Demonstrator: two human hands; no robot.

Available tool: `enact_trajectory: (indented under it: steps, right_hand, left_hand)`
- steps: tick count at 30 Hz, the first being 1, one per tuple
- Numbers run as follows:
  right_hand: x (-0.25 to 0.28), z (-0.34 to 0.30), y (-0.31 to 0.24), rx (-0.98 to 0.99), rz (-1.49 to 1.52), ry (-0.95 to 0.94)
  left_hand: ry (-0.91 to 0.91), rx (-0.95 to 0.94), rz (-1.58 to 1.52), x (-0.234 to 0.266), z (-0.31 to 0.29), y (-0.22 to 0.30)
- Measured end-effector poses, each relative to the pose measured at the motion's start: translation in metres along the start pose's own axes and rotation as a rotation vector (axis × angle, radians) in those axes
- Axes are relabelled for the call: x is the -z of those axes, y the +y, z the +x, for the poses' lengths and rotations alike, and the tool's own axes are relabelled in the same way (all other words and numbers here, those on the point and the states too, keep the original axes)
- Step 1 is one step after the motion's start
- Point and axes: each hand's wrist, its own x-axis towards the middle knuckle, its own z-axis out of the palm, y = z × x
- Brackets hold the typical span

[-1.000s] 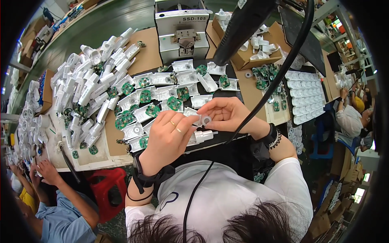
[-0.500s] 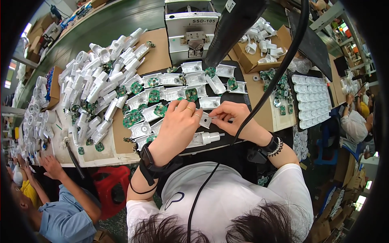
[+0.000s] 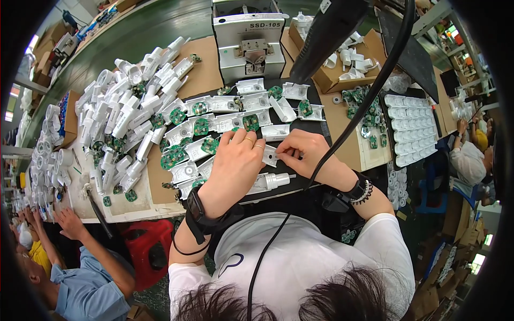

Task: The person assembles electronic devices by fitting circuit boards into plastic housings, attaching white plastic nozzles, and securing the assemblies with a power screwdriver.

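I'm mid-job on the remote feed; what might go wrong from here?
The black cable crosses the right hand in the picture and might snag it, though contact is unclear.
The left hand is close to the white shells and green circuit boards crowded on the black mat, so a bump could shift them.
The white nozzled part lies near the mat's front edge and may roll off.

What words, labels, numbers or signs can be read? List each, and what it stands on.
Silver-and-black metal machine: bold dark lettering and digits, legible, not copied here.
Smaller print below: too small to read.
Thick black tube: white label, too small to read.
Hollow white plastic piece at the left hand: none readable.
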Motion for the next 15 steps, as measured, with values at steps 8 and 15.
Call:
enact_trajectory:
  steps: [8, 15]
  right_hand:
    - [0.0003, 0.0030, 0.0010, 0.008, -0.036, -0.029]
    - [0.0018, 0.0076, 0.0035, -0.027, -0.054, -0.031]
  left_hand:
    - [-0.043, 0.027, 0.023, 0.0021, 0.0045, 0.0030]
    - [0.001, 0.086, -0.039, -0.0073, 0.0032, 0.0076]
